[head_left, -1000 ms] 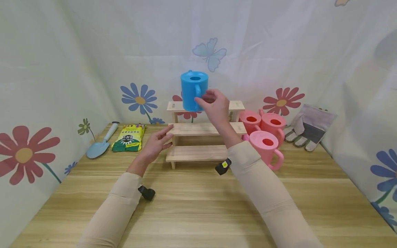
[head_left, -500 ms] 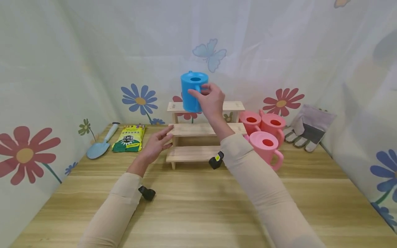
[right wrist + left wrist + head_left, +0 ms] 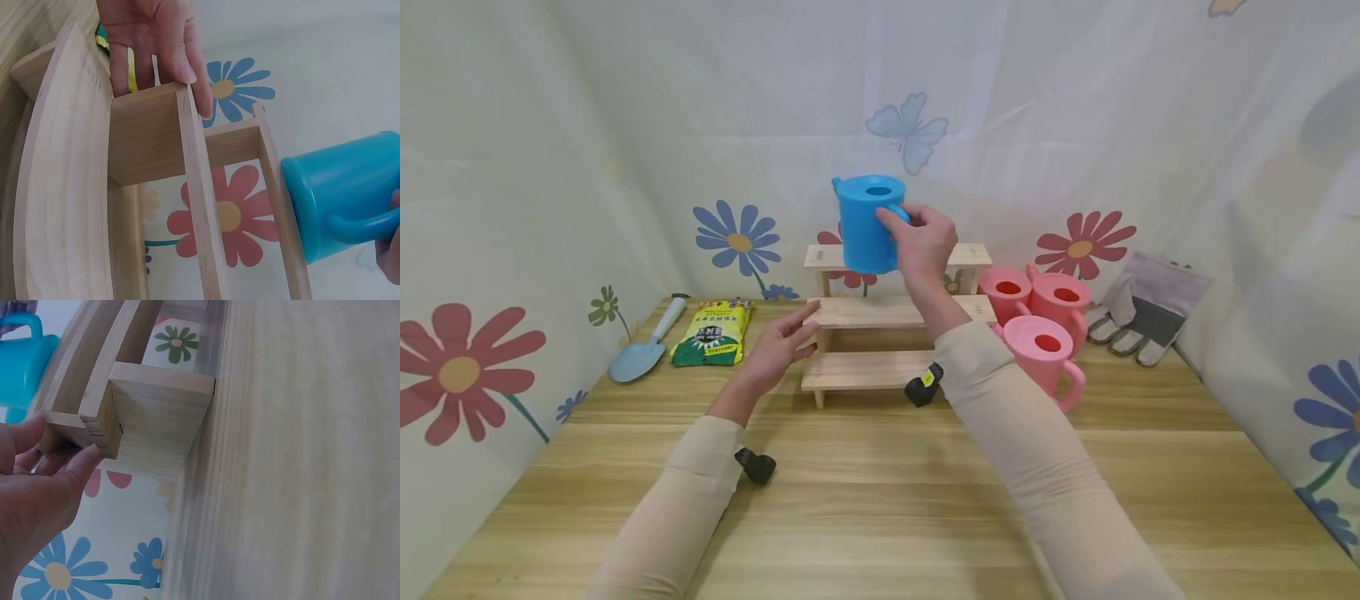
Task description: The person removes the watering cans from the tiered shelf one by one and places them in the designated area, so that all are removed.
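Note:
A blue watering can (image 3: 867, 233) stands upright at the top tier of the wooden three-step shelf (image 3: 887, 312), its short spout pointing left. My right hand (image 3: 928, 247) grips its handle between thumb and fingers; in the right wrist view the base of the watering can (image 3: 337, 194) meets the top board. Fingertips of my left hand (image 3: 777, 348) touch the left end of the shelf's middle tier. In the left wrist view, that hand (image 3: 47, 487) has its thumb and fingers at the board's end, fingers fairly straight.
Several pink watering cans (image 3: 1037, 354) cluster right of the shelf. Farther right, a grey and white work glove (image 3: 1142, 312) leans against the curtain. On the left lie a yellow-green packet (image 3: 712, 335) and a light blue trowel (image 3: 638, 360).
The blue watering can has turned so its spout swings left and its handle right. My right hand shifted up along the handle, then slightly right with it. The left hand stays put.

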A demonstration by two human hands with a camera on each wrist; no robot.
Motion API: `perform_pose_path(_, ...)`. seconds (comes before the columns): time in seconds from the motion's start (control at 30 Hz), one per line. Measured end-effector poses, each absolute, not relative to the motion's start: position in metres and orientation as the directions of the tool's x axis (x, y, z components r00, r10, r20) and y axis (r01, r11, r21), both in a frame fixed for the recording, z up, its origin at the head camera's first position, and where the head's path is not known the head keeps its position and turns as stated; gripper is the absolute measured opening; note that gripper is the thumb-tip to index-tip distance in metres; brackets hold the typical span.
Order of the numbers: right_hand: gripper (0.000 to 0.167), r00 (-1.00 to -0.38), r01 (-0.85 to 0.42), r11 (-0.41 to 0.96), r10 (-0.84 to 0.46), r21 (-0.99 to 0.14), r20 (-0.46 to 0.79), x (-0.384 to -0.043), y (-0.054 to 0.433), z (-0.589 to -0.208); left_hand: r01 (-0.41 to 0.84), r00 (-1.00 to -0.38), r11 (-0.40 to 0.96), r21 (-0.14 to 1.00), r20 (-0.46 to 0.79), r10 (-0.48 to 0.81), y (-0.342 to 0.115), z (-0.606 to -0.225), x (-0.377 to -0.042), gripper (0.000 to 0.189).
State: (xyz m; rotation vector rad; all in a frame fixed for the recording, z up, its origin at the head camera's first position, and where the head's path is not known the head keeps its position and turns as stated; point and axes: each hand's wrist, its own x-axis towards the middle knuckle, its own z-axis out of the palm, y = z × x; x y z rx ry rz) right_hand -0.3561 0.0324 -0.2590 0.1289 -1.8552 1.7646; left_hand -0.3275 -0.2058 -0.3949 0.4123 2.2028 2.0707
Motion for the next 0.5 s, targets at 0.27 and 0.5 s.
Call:
perform_pose_path(0.27, 0.037, -0.848, -0.430, 0.121, 0.284, -0.894, 0.447, -0.355, 0.040, -0.255, 0.134, -0.959, 0.048, 0.990, 0.118, 0.259, -0.206, -0.391, -0.328, 0.054)
perform_pose_path(0.5, 0.032, -0.871, -0.406, 0.127, 0.247, -0.905, 0.425, -0.356, 0.045, -0.258, 0.129, -0.958, 0.038, 0.991, 0.115, 0.262, -0.205, -0.392, -0.327, 0.054)
